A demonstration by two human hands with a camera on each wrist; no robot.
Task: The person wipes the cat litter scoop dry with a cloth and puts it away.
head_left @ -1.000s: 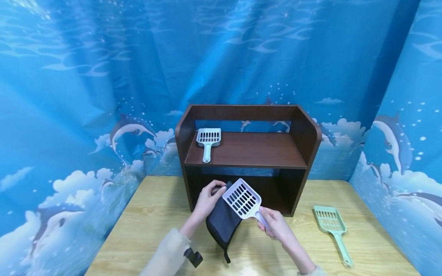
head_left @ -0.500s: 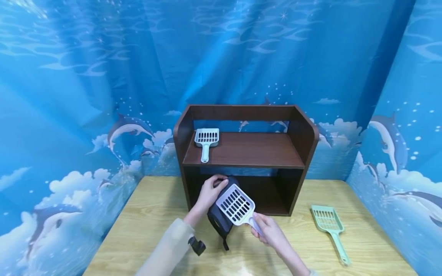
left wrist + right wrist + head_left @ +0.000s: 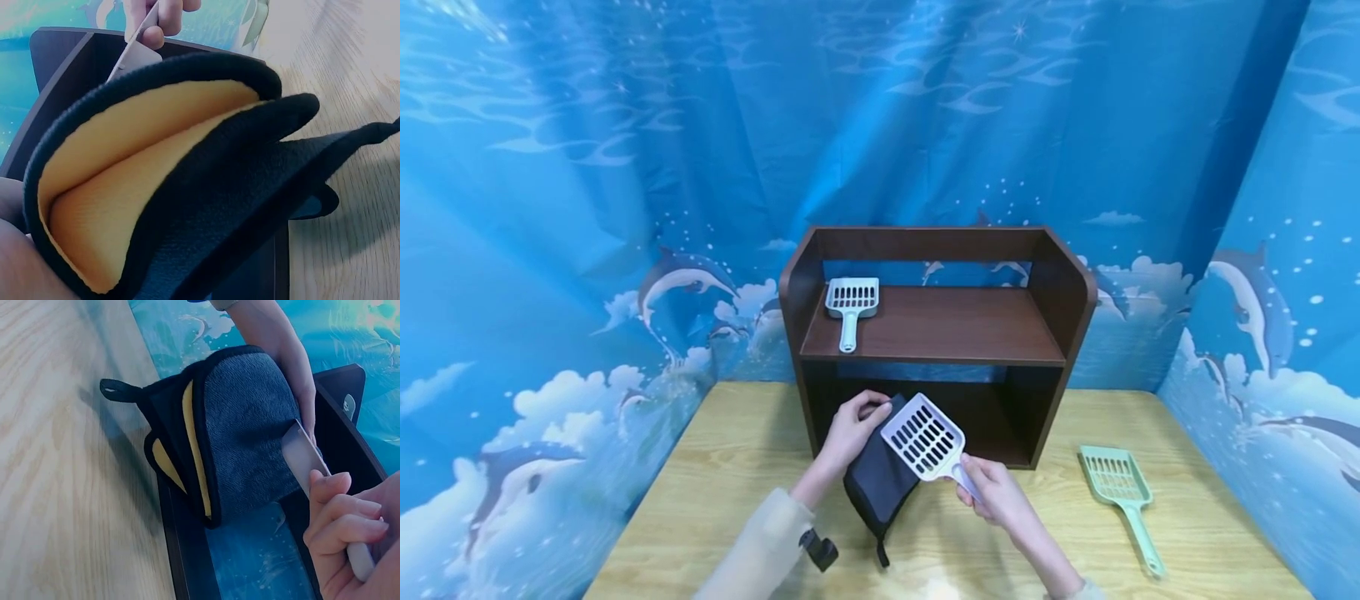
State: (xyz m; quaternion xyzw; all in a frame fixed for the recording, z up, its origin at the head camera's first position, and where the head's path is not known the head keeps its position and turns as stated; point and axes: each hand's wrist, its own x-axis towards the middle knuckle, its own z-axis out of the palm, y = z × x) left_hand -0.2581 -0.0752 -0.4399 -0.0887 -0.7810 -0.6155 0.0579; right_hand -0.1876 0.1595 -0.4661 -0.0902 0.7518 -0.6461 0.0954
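My left hand (image 3: 853,425) pinches the top of a dark grey folded cleaning cloth (image 3: 880,482) in front of the shelf. The left wrist view shows the cloth's yellow inner side (image 3: 100,219) between its folds, edged in black. A hanging loop (image 3: 120,391) sticks out from one corner in the right wrist view. My right hand (image 3: 997,498) grips the handle of a lavender litter scoop (image 3: 924,437), its slotted head tilted up and overlapping the cloth. From the right wrist, the scoop (image 3: 302,456) appears edge-on, right at the cloth's plush face.
A dark brown two-tier shelf (image 3: 955,325) stands behind my hands on the wooden table (image 3: 730,500). On its upper board, at left, lies a pale blue litter scoop (image 3: 852,304). A green litter scoop (image 3: 1120,483) lies on the table at right. Blue dolphin-print curtains hang behind.
The scoop came down-left over the cloth, then moved back up-right, still in my right hand. The cloth swung with it while my left hand kept its pinch.
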